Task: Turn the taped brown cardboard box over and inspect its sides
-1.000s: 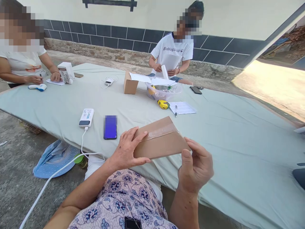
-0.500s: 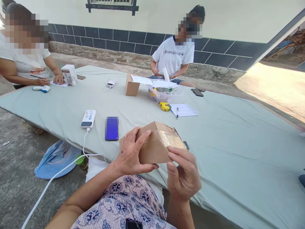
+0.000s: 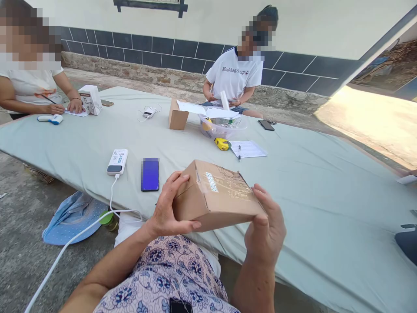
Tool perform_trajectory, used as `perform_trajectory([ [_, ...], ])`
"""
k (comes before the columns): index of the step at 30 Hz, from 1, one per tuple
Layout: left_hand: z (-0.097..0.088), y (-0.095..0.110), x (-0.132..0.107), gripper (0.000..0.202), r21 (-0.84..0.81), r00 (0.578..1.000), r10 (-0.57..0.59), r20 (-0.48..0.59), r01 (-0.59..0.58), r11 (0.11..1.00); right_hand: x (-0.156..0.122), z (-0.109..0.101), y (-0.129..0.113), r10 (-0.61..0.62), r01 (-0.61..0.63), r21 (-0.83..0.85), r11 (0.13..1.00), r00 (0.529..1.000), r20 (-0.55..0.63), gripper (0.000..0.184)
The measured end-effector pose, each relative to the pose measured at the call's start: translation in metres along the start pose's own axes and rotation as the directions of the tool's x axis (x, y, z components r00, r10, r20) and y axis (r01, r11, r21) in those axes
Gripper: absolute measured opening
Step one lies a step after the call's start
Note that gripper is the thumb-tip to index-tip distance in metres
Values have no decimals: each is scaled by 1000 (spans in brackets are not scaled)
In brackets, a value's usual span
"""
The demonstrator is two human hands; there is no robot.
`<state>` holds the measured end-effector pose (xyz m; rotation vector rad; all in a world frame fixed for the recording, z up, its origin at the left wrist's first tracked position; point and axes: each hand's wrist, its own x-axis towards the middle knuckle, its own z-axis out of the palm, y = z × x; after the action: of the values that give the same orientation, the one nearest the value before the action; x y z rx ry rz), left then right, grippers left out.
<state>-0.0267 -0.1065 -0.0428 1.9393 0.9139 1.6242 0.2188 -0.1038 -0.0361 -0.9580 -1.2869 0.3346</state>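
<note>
I hold a taped brown cardboard box point(image 3: 216, 198) in both hands above the near edge of a low table covered in pale green cloth point(image 3: 309, 182). My left hand point(image 3: 169, 208) grips the box's left end, thumb under it and fingers over the top edge. My right hand point(image 3: 265, 230) clasps its right end from below. Clear tape and a small printed label show on the box's top face.
A blue-screened phone point(image 3: 150, 174) and a white power bank point(image 3: 117, 161) with its cable lie just beyond the box. Farther off sit a small cardboard box point(image 3: 177, 115), a clear bowl point(image 3: 223, 124), a yellow tape measure point(image 3: 223, 144) and papers. Two other people sit at the far side.
I have turned the box in my hands; the taped, labelled face now points up and the box sits flatter. My right hand has shifted under its right end.
</note>
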Motion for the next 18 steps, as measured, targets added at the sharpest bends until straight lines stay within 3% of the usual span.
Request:
perform_trajectory([
  [3,-1,-6,-1,93,-270,983,-186,16,183,945,-1,4,-2,142,-156,176,972,986,87,69],
  [7,3,-4,2,86,-599,896,-443,31,371,709,-2,12,-6,201,-246,168,955,948,246,73],
  [11,7,2,8,78,-789,783,-622,7,386,477,-7,17,-4,214,-257,82,963,913,347,71],
  [18,2,-3,13,67,-900,638,-769,-36,313,303,-14,13,5,270,-284,-57,957,802,532,72],
])
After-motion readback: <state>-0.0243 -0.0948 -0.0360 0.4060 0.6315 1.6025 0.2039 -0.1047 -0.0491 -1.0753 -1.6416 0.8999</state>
